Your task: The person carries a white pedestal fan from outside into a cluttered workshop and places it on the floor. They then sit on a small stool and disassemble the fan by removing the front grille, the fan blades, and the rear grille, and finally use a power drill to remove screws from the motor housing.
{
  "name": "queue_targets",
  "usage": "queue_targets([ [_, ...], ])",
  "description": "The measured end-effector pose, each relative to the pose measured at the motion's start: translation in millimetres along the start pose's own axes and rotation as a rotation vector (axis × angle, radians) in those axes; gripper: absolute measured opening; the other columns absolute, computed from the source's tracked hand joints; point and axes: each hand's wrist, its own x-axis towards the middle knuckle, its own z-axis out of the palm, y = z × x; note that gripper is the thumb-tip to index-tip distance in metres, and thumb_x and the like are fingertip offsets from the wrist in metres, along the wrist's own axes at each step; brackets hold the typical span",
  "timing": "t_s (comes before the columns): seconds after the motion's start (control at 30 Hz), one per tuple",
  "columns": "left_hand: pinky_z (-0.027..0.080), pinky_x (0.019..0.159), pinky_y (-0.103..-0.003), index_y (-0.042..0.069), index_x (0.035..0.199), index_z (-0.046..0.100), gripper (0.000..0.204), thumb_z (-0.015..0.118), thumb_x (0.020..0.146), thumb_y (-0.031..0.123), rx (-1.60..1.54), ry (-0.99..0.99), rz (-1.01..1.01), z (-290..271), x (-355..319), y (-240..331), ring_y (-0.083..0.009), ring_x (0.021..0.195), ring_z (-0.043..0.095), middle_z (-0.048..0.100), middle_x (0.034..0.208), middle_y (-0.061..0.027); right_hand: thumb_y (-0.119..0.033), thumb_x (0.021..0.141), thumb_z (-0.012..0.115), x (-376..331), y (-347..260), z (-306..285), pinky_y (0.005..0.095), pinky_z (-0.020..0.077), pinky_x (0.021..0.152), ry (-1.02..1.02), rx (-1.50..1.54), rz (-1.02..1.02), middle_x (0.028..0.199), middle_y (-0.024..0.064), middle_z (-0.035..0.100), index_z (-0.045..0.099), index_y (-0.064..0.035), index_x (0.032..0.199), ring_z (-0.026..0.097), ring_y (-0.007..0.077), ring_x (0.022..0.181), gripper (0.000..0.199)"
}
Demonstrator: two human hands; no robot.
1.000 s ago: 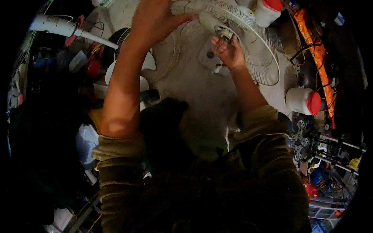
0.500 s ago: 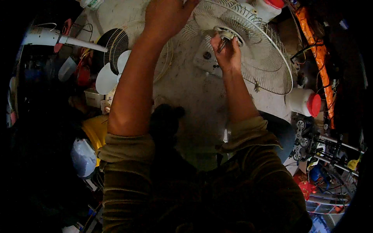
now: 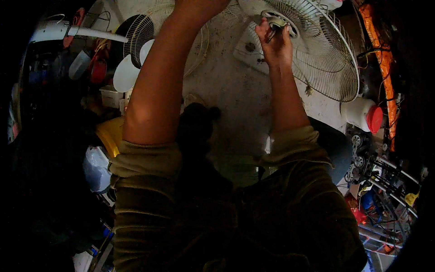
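Observation:
A large round wire fan grille (image 3: 328, 68) is tilted up at the top right, with its open side toward me. My right hand (image 3: 277, 47) is closed at its centre, thumb and fingers on either side of the pale hub (image 3: 283, 20). A small dark metal piece (image 3: 271, 34) shows between the fingers; its kind is unclear. My left hand (image 3: 199, 5) reaches to the top edge near the grille's left rim, its fingers cut off by the frame. Beneath the grille, a pale fan base with a dark knob (image 3: 250, 47) lies on the floor.
Left of my left arm are white fan blades (image 3: 126, 75), a second wire grille (image 3: 139, 34) and a white pole (image 3: 97, 35). A white jar with a red lid (image 3: 374, 119) lies at right, by an orange wrapped bar (image 3: 383, 68). Small wheels (image 3: 357, 141) and wires clutter the lower right.
The whole view has shifted, so the grille and both hands appear higher and farther right. My right hand keeps its grip at the hub.

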Motion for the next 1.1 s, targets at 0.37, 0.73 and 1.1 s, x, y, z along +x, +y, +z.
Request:
queue_targets([
  [0.37, 0.048, 0.07, -0.039, 0.002, 0.101, 0.058, 0.02, 0.056, 0.085, 0.012, 0.072, 0.068, 0.095, 15.6, -4.7, -4.7, -0.0296, 0.081, 0.06, 0.061, 0.097, -0.0154, -0.027, 0.091, 0.044, -2.4, -14.0, -1.4, 0.0531, 0.0379, 0.094, -0.024, -0.083, 0.013, 0.114, 0.0205, 0.049, 0.042, -0.0005, 0.116, 0.052, 0.0302, 0.101, 0.037],
  [0.73, 0.045, 0.06, -0.04, 0.002, 0.092, 0.058, 0.016, 0.055, 0.086, 0.016, 0.134, 0.076, 0.065, 21.0, -33.9, -4.2, -0.0285, 0.068, 0.056, 0.059, 0.08, -0.016, -0.022, 0.09, 0.049, -11.5, -9.4, -2.2, 0.0497, 0.0406, 0.091, 0.221, -0.194, 0.104, 0.097, 0.0127, 0.057, 0.052, -0.0027, 0.107, 0.056, 0.0273, 0.087, 0.026],
  [1.1, 0.045, 0.064, -0.043, 0.003, 0.092, 0.058, 0.02, 0.05, 0.087, 0.021, 0.2, 0.096, 0.099, 12.3, -47.9, 23.5, -0.0307, 0.071, 0.056, 0.057, 0.083, -0.0161, -0.021, 0.094, 0.035, 26.6, -9.6, -73.6, 0.0432, 0.0362, 0.096, 0.109, 0.137, -0.231, 0.139, 0.0164, 0.025, 0.023, -0.0026, 0.135, 0.038, 0.0323, 0.117, 0.047],
])
